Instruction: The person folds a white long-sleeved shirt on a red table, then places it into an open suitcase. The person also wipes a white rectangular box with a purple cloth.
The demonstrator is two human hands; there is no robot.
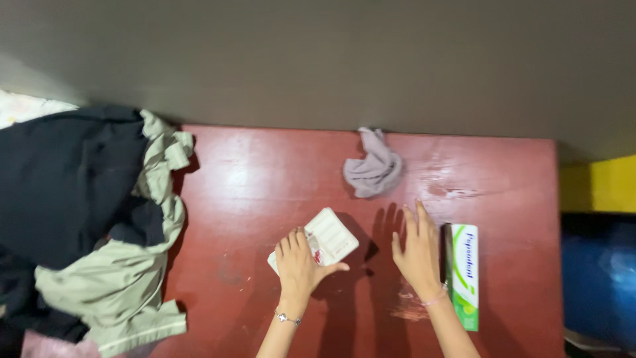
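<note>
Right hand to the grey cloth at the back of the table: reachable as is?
Probably yes. The right hand is open and holds nothing, and the grey cloth lies just beyond its fingertips with bare red table between. The green box sits to its right, out of the way.

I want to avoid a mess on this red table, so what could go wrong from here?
The left hand lifts the flat white packet by one end only, so it might slip from that grip. The right hand hovers open beside the green and white carton, which lies near the table's front edge; a careless nudge could push it off.
</note>
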